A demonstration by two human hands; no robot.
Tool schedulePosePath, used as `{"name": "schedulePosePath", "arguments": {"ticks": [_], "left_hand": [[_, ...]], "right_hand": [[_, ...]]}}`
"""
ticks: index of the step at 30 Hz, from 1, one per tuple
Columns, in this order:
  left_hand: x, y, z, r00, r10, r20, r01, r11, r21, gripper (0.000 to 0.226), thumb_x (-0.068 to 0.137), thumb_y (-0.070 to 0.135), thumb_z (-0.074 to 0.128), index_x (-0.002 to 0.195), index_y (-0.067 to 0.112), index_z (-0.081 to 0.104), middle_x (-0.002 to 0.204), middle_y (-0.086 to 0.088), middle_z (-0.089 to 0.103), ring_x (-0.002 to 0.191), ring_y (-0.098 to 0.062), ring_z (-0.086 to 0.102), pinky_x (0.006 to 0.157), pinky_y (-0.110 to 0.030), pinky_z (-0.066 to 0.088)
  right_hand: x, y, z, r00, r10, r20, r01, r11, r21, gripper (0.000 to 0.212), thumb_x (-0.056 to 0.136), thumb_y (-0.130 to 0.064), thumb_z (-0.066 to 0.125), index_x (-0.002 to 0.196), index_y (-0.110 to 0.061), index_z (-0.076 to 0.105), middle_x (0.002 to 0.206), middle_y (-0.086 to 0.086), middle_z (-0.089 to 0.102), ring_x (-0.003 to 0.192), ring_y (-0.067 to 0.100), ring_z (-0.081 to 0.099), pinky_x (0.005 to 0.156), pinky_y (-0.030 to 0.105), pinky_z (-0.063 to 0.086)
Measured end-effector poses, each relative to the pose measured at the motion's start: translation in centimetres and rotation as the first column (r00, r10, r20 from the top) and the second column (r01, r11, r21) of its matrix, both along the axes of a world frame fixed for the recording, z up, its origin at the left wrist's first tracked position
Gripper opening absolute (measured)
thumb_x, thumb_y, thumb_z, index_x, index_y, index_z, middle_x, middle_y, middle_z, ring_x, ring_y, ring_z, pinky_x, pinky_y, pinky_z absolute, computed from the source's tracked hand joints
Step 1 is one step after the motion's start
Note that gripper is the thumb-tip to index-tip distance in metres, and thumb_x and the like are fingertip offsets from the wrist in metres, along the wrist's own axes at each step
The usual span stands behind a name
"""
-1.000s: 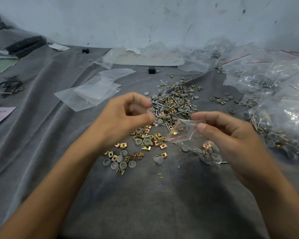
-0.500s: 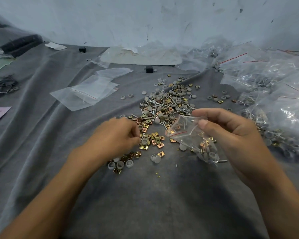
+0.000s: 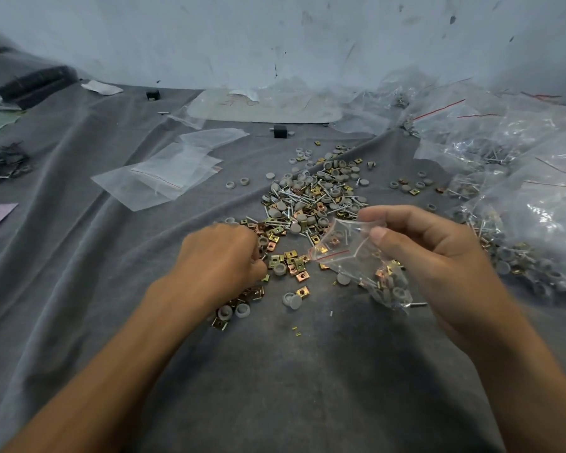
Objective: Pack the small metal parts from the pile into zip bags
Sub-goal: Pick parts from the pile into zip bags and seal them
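One grey-draped worktop (image 3: 275, 387) carries one heap of filled bags (image 3: 520, 165) at the right, one pile (image 3: 314, 197) of small metal parts in the middle, and a loose stack of empty bags (image 3: 164, 178) at the left. Of the two hands, the right hand (image 3: 438, 256) pinches one partly filled, open zip bag (image 3: 356, 266) just beside the pile. The left hand (image 3: 219, 259), raised a second ago, now lies knuckles-up on the pile's near edge; I cannot tell what its grip holds.

Left hand (image 3: 221, 256) lies knuckles-up, fingers seemingly curled under; right hand (image 3: 438, 253) raised, thumb pinched against forefinger.
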State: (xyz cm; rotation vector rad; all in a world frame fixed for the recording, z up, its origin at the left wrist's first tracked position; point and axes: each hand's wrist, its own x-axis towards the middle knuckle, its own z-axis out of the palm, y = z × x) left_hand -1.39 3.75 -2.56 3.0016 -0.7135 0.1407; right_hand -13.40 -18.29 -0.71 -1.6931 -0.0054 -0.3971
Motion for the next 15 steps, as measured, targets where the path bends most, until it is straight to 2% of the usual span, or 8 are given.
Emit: {"name": "schedulePosePath", "arguments": {"ticks": [2, 5, 8, 10, 13, 15], "left_hand": [[0.2, -0.4, -0.2, 1.0, -0.012, -0.007, 0.012, 1.0, -0.004, 0.018, 0.083, 0.04, 0.063, 0.082, 0.023, 0.069, 0.083, 0.005, 0.067, 0.08, -0.019, 0.062, 0.061, -0.032, 0.051], [0.5, -0.8, -0.5, 0.998, 0.04, -0.058, -0.043, 0.998, -0.051, 0.026, 0.083, 0.047, 0.065, 0.078, 0.021, 0.069, 0.077, 0.004, 0.067, 0.073, -0.015, 0.059, 0.053, -0.028, 0.039], [0.7, -0.3, -0.1, 0.991, 0.068, -0.113, -0.091, 0.972, -0.215, 0.024, 0.085, 0.041, 0.06, 0.075, 0.02, 0.065, 0.07, 0.004, 0.067, 0.067, -0.013, 0.06, 0.053, -0.028, 0.041], [0.5, 0.0, 0.9, 0.983, -0.015, -0.185, -0.057, 0.924, -0.379, 0.017, 0.091, 0.036, 0.056, 0.079, 0.025, 0.06, 0.068, 0.007, 0.065, 0.062, -0.004, 0.058, 0.053, -0.03, 0.042], [-1.1, -0.1, 3.0, 0.934, -0.257, -0.249, 0.049, 0.781, -0.623, 0.013, 0.092, 0.04, 0.05, 0.084, 0.031, 0.054, 0.068, 0.015, 0.061, 0.055, 0.0, 0.05, 0.049, -0.017, 0.037], [-2.4, -0.5, 3.9, 0.906, -0.367, -0.211, 0.152, 0.748, -0.646, 0.011, 0.091, 0.043, 0.048, 0.086, 0.034, 0.052, 0.071, 0.018, 0.061, 0.056, -0.001, 0.05, 0.05, -0.018, 0.038]], "right_hand": [[0.0, 0.0, -0.1, 1.0, -0.004, -0.011, 0.004, 1.0, -0.015, 0.024, 0.093, -0.015, 0.068, 0.103, -0.035, 0.079, 0.09, -0.004, 0.076, 0.083, 0.005, 0.067, 0.074, 0.015, 0.054], [0.0, 0.0, -0.1, 1.0, -0.011, -0.021, 0.01, 0.999, -0.034, 0.022, 0.093, -0.02, 0.068, 0.104, -0.036, 0.079, 0.094, 0.0, 0.076, 0.086, 0.009, 0.068, 0.079, 0.021, 0.054], [0.0, -0.1, -0.2, 1.0, -0.017, -0.018, 0.017, 0.999, -0.036, 0.023, 0.094, -0.018, 0.068, 0.105, -0.036, 0.079, 0.094, -0.001, 0.077, 0.085, 0.008, 0.068, 0.077, 0.02, 0.053], [0.0, -0.2, -0.2, 1.0, -0.019, -0.017, 0.018, 0.999, -0.032, 0.024, 0.094, -0.016, 0.068, 0.104, -0.035, 0.079, 0.093, -0.002, 0.077, 0.086, 0.007, 0.068, 0.079, 0.02, 0.053], [0.0, -0.2, -0.3, 0.999, -0.027, -0.024, 0.026, 0.998, -0.054, 0.024, 0.095, -0.017, 0.069, 0.104, -0.036, 0.078, 0.095, 0.002, 0.076, 0.088, 0.016, 0.069, 0.084, 0.032, 0.053], [0.0, -0.2, -0.2, 0.999, -0.032, -0.023, 0.03, 0.998, -0.055, 0.024, 0.095, -0.017, 0.068, 0.105, -0.036, 0.078, 0.096, 0.003, 0.076, 0.091, 0.023, 0.07, 0.086, 0.035, 0.054]]}}
